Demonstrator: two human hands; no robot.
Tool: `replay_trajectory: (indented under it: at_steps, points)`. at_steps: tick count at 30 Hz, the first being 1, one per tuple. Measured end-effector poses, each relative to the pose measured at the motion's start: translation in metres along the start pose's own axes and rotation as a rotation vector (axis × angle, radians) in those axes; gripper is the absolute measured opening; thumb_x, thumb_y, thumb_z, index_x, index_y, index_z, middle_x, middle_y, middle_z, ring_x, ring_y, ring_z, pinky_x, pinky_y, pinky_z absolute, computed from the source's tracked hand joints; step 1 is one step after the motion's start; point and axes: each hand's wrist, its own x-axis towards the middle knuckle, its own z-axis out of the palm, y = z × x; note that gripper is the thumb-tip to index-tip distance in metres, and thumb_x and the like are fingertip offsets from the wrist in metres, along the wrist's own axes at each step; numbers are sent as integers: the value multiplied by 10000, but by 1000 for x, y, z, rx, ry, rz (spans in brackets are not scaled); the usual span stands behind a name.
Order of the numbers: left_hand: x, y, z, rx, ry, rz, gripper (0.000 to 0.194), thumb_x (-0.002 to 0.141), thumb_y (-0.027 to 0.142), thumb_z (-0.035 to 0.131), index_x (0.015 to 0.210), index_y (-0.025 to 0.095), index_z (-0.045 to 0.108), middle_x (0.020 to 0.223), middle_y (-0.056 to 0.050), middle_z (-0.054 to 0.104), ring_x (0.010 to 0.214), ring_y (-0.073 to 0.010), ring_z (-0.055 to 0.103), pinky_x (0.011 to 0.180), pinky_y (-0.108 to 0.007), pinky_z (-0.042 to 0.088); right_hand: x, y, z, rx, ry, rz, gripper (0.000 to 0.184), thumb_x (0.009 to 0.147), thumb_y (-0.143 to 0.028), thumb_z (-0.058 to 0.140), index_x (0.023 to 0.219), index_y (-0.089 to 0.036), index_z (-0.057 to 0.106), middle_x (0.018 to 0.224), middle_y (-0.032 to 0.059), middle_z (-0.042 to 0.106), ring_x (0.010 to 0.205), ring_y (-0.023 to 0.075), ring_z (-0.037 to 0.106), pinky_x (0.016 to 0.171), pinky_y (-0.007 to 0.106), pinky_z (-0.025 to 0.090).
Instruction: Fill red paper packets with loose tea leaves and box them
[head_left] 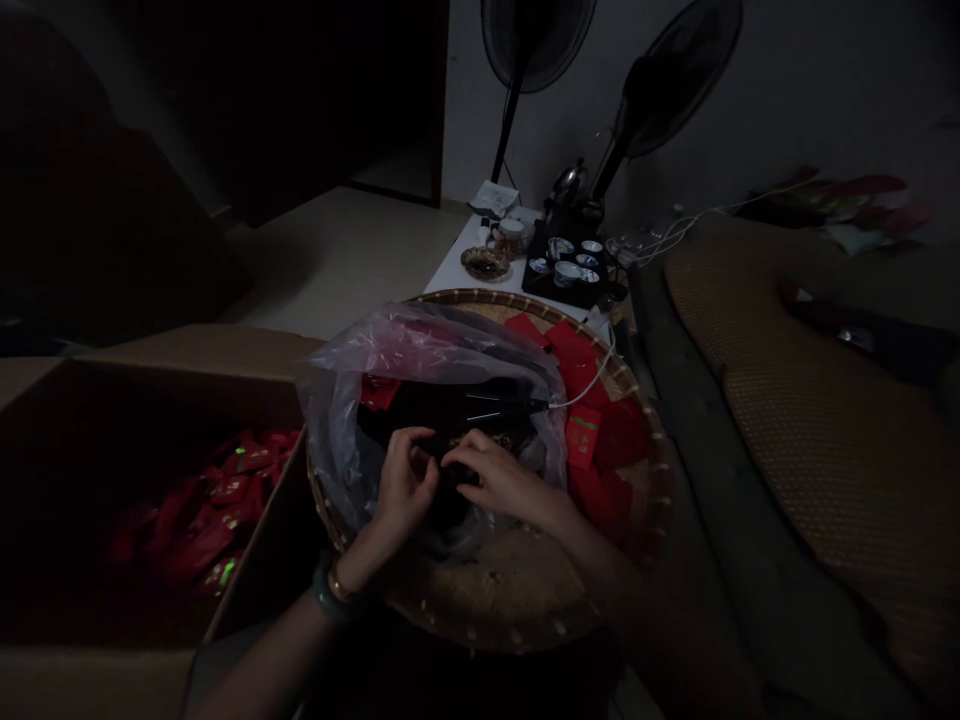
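Observation:
My left hand (409, 482) is over the plastic bag, its fingers curled in towards the thumb. Close to its right, my right hand (495, 476) has its fingers bent, with the tips facing the left hand. Whatever lies in either hand is too dark to make out. Beneath them the clear plastic bag (330, 440) lies spread with dark loose contents inside, their kind unclear. Just beyond the hands rests a black two-armed tool (510, 408) with a white cord. The bag sits in a round woven basket tray (517, 600). Red packets (583, 436) lie along its right side.
To the left stands an open cardboard box (255, 520) holding many red packets (225, 490). Behind the tray, a white table (450, 270) bears a black tea tray (544, 290) with small cups. Two fans (536, 40) stand at the wall. A woven-mat seat (795, 420) is at right.

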Motion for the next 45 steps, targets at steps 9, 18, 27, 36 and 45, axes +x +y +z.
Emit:
replay_trajectory:
  at_steps: [9,18,27,36,45]
  points:
    - [2,-3,-11,38,-153,4,434,683,68,508,1094,201,469,996,-36,496,637,-84,539,576,-235,468,10,3,13,6,186,97,219,780,-130,616,987,-196,595,919,25,590,827,137,570,753,272,444]
    - [3,-6,-16,-3,-97,-11,411,691,76,491,1085,192,481,1030,-47,507,632,-78,525,580,-227,461,0,-3,8,-272,14,-32,383,723,-264,706,1084,-219,584,1079,72,518,1023,217,501,865,359,442]
    - [5,-7,-19,83,-86,3,411,678,59,493,1067,190,494,1039,-51,498,622,-78,536,581,-235,466,0,-16,-2,-269,-6,41,346,803,-259,624,1143,-238,563,1028,52,552,971,185,550,840,308,440]
    - [2,-7,-17,53,-72,7,379,684,78,494,1046,187,512,987,-29,491,590,-63,520,562,-220,446,6,-4,5,-150,-8,81,190,819,-163,589,986,-202,670,918,44,621,861,154,592,770,261,438]
    - [2,-7,-17,20,-39,-12,366,705,103,499,1061,183,497,1019,-42,504,609,-64,517,566,-210,444,1,-2,15,-94,28,34,182,801,-202,629,972,-204,689,889,49,638,813,153,603,715,249,439]
